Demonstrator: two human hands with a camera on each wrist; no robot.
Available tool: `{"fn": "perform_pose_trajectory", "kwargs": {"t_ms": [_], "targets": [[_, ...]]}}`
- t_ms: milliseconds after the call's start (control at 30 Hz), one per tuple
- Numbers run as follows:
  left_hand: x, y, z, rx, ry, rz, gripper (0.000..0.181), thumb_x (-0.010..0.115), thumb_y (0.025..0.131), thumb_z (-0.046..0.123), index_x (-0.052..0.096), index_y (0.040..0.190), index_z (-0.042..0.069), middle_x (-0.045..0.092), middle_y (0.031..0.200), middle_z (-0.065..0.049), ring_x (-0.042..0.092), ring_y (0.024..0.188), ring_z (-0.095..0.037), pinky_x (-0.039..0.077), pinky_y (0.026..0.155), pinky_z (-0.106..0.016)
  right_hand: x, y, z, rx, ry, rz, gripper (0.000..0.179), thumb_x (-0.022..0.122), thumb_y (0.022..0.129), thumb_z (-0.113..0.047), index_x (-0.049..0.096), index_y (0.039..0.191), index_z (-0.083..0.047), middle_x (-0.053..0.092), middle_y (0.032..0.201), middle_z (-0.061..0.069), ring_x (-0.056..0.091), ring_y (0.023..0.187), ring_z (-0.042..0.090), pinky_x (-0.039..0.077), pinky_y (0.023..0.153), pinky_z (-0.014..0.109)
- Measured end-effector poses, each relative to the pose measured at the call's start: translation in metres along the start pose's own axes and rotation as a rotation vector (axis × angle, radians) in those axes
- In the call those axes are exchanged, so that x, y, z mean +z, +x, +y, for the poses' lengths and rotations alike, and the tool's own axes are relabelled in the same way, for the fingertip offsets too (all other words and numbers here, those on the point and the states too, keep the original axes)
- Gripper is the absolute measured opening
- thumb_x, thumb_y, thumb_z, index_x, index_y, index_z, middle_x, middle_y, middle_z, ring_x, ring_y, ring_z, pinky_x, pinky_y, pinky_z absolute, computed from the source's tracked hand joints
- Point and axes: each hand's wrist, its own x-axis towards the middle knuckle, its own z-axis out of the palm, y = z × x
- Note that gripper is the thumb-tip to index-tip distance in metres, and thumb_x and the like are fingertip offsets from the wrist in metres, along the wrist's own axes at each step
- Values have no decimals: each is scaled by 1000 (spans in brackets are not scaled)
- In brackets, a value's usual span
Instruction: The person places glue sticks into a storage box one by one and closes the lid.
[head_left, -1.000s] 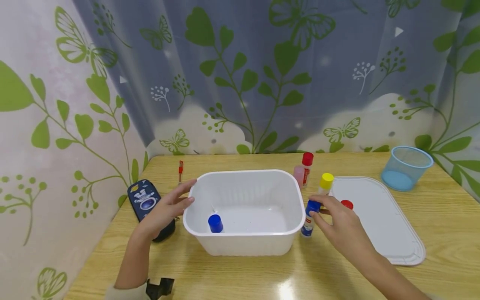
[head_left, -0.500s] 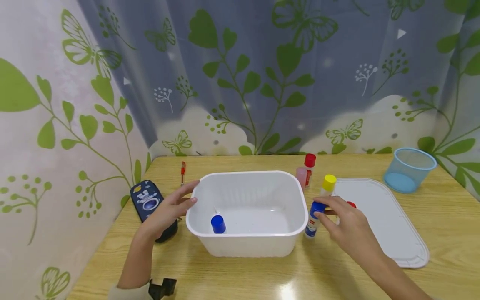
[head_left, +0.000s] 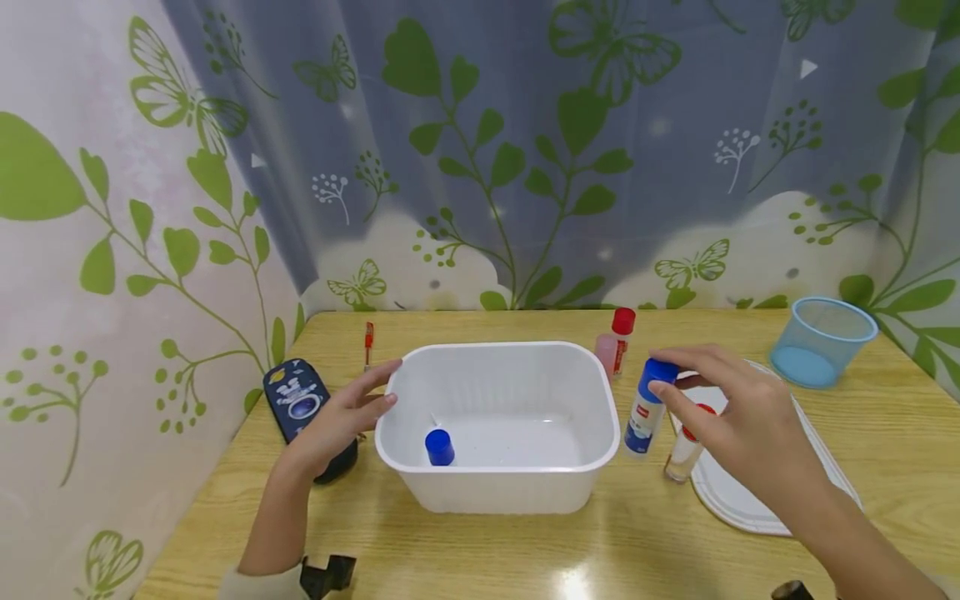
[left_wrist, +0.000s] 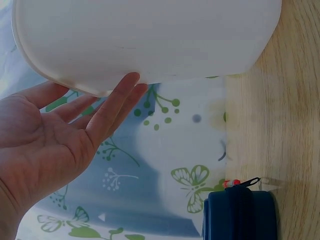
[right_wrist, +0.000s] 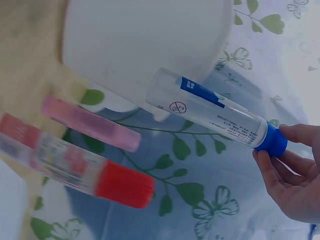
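Right hand (head_left: 742, 417) pinches one blue-capped clear plastic glue bottle (head_left: 647, 406) beside one smooth white tub (head_left: 495, 421); flat left hand (head_left: 337, 417) apparently touches its rim.

In front of me a light wooden table (head_left: 480, 550) meets a grey-blue curtain printed with green leaves and butterflies (head_left: 525, 150); overhead light glares off its varnish.

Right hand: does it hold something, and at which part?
The right hand pinches the blue-capped glue bottle by its blue cap, lifted off the table beside the white tub.
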Motion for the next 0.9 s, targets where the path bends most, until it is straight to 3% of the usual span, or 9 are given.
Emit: {"fn": "perform_pose_trajectory", "kwargs": {"t_ms": [167,367,633,900], "targets": [[0,-1,1,0,-3,2,56,50,96,27,27,145,11,26,145,-17,34,125,-39,35,95,-54,-11,20,-8,-75,23,28,38,76,67,8,67,102,-3,65,93,0,57,82,-4,45,63,9],[0,0,1,-1,-10,8,57,51,96,28,27,145,11,26,144,-17,35,125,-38,36,95,-53,-14,43,-17,-111,69,50,40,77,66,8,68,102,-4,65,95,0,58,82,-3,44,71,9],[0,1,0,3,-11,7,57,50,96,27,27,145,11,26,145,-16,36,124,-37,38,94,-51,-1,61,-30,-25,182,-38,31,73,76,1,68,106,-6,64,98,-2,61,80,4,48,64,14],[1,0,1,2,-21,9,56,51,96,26,27,145,10,26,145,-16,36,124,-37,37,94,-52,26,65,-36,45,267,-157,27,70,82,-9,67,109,-8,62,101,-2,62,81,10,49,63,19]]}}
